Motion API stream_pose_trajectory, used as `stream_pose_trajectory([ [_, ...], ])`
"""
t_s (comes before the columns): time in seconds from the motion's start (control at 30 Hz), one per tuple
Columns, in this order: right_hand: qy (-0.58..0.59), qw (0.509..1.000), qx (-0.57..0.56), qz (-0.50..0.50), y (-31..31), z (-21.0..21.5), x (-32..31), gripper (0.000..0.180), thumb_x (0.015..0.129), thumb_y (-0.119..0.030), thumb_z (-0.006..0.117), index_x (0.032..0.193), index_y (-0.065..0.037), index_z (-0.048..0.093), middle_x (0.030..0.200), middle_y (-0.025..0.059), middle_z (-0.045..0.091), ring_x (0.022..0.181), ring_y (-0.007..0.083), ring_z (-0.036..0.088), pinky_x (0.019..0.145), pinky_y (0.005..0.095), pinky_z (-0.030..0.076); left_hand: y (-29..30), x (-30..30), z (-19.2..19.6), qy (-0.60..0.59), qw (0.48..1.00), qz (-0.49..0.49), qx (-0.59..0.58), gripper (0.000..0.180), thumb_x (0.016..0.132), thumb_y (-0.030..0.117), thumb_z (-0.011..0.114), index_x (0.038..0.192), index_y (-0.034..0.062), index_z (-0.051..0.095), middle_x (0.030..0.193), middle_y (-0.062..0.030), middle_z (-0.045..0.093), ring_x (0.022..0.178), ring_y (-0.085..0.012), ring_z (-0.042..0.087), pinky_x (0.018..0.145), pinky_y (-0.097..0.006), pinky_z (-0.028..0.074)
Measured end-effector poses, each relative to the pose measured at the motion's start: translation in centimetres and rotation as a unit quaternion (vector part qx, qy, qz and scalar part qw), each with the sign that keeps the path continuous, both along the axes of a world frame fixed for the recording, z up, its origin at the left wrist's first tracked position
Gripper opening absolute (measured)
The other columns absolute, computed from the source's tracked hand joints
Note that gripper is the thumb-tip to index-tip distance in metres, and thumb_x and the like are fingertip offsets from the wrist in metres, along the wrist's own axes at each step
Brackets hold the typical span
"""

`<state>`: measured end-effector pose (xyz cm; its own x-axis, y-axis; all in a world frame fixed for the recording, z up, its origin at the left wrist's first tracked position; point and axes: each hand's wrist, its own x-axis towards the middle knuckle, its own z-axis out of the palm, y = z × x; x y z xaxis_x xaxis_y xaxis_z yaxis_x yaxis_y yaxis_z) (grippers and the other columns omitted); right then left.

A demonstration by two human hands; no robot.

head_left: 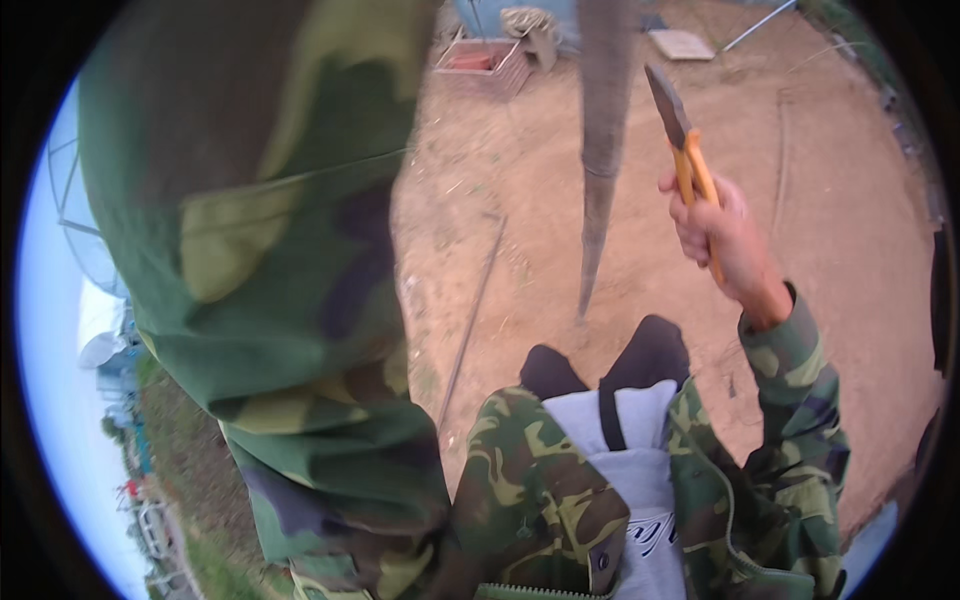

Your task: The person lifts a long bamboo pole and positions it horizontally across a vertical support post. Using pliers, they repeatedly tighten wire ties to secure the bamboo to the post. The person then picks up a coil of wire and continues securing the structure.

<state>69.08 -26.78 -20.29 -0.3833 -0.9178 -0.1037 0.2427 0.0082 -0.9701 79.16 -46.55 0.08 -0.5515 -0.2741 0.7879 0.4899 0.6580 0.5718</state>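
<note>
My right hand (pixel 727 238) is closed round the orange handles of a hand tool (pixel 671 108) with dark, tapered jaws; blur leaves it unclear whether these are pliers or shears. The jaws point up and away from me. Left of the tool a grey metal-looking pole (pixel 602 130) stands in front of me, its lower tip near the ground by my feet. My left arm, in a camouflage sleeve (pixel 270 260), is raised and fills much of the left side. The left hand is beyond the upper edge, so what it holds or touches is hidden.
Bare reddish soil (pixel 700 300) surrounds me. A thin rod (pixel 472 318) lies on the ground to the left. At the far side stand a crate (pixel 485 68) with reddish contents and a pale flat slab (pixel 682 44). A grassy bank (pixel 195 450) lies beyond my left arm.
</note>
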Motion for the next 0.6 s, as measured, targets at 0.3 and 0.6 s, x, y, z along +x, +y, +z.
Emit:
stream_pose_trajectory([
  [0.3, 0.241, 0.935, -0.019, -0.259, -2.2, 7.1, -3.6, 0.051, 0.077, -0.002, 0.049, 0.127, 0.004, 0.051, 0.079, 0.0002, 0.045, 0.055, 0.0049, 0.038, 0.047, 0.0210, 0.031, -10.1, -5.6, 8.4, 0.108, 0.990, 0.085, -0.025, 0.031, 0.087, 0.023, 0.073, 0.100, 0.0000, 0.056, 0.076, -0.0149, 0.062, 0.068, -0.0226, 0.063, 0.063, -0.039, 0.049],
  [0.6, 0.482, 0.790, -0.096, -0.366, -1.9, 19.8, 1.4, 0.044, 0.079, 0.009, 0.051, 0.122, 0.003, 0.056, 0.080, -0.0030, 0.043, 0.069, 0.0053, 0.040, 0.060, 0.0215, 0.033, -5.4, -9.6, 9.1, 0.247, 0.966, 0.002, 0.080, 0.023, 0.090, 0.012, 0.067, 0.106, -0.0002, 0.055, 0.070, -0.0162, 0.060, 0.058, -0.0309, 0.060, 0.056, -0.039, 0.046],
])
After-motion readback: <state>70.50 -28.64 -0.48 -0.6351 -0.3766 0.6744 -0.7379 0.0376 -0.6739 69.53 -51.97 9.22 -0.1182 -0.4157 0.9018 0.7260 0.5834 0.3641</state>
